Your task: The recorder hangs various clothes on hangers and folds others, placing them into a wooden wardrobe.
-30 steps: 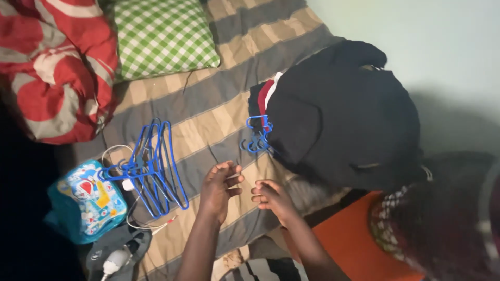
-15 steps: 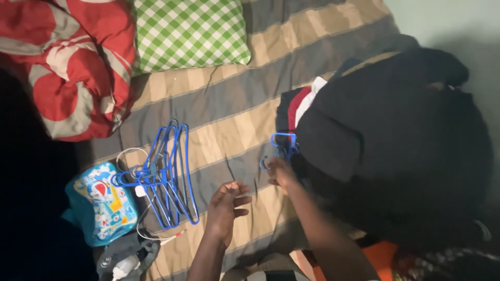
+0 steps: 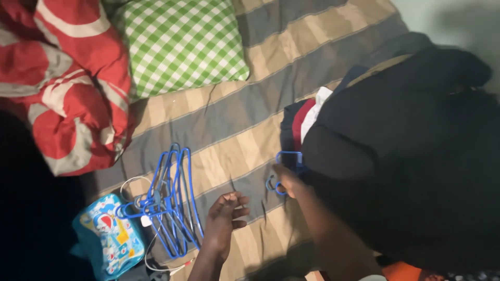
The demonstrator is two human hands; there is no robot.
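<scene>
A light-blue cartoon-printed pouch point(image 3: 108, 239) lies at the bed's lower left, touching a bundle of blue plastic hangers point(image 3: 169, 203) on the striped sheet point(image 3: 234, 125). Just beside them the left hand point(image 3: 225, 216) hovers, fingers loosely curled, holding nothing. The right hand point(image 3: 287, 179) pinches a blue hanger hook point(image 3: 288, 158) at the dark clothing pile point(image 3: 406, 145).

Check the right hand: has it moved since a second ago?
Yes. The right hand left its spot beside the left hand and reached to the blue hanger hooks at the dark clothes pile.
</scene>
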